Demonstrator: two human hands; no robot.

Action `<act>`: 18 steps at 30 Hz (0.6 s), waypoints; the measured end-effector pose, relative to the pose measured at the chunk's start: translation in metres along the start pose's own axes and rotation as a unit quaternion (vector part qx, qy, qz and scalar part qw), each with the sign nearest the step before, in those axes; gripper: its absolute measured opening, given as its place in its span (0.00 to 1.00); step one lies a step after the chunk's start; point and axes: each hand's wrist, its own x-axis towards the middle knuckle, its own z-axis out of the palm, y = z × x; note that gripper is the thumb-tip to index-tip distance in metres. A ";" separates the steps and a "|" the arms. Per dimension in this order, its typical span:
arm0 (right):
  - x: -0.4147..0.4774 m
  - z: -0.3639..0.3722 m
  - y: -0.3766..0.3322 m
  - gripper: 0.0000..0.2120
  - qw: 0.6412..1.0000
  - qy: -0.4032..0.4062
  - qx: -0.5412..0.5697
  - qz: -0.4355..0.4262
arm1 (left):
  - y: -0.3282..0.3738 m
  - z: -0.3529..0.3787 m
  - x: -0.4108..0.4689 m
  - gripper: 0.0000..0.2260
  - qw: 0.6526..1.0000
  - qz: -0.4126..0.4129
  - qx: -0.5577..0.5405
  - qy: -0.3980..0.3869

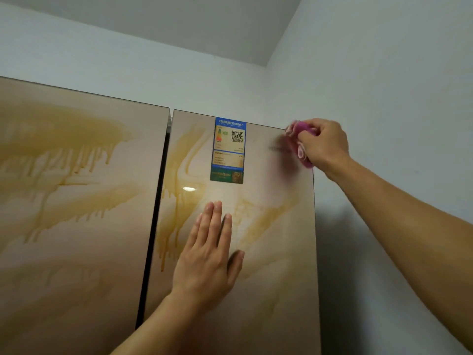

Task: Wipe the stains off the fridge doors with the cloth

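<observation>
Left hand (pixel 207 254) flat on right door (pixel 276 278); right hand (pixel 325 144) grips cloth (pixel 298 143).

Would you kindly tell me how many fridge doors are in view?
2: the left door, heavily stained, beside the right door, which carries the blue label; others below may be out of frame.

The left fridge door (pixel 76 252), glossy beige and shut, carries broad yellow-brown stains (pixel 64 139) with drip runs across its upper half; the right door (pixel 276 290) shows thinner streaks at left and centre; the pink cloth (pixel 298 139), bunched in the right hand (pixel 325 144), lies against its top right corner.
</observation>
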 end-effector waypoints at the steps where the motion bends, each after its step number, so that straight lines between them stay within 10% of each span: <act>1: 0.006 0.013 0.000 0.10 0.999 0.024 -0.029 0.000 | 0.000 -0.001 -0.001 0.30 1.000 0.001 -0.001 -0.003; 5: -0.032 0.082 -0.014 0.12 0.993 0.013 -0.092 -0.075 | 0.000 -0.003 0.002 0.31 1.000 0.005 -0.003 -0.024; 10: -0.066 0.064 -0.052 0.09 0.909 -0.393 0.073 -0.116 | -0.005 -0.029 0.001 0.28 0.999 0.003 -0.034 -0.036; 15: -0.016 0.080 -0.061 0.10 0.996 0.016 0.008 -0.086 | -0.059 -0.064 -0.047 0.22 0.998 0.000 -0.034 0.053; 18: -0.050 0.133 -0.074 0.12 0.994 -0.013 -0.047 -0.093 | -0.101 -0.075 -0.075 0.23 0.997 -0.047 0.016 0.057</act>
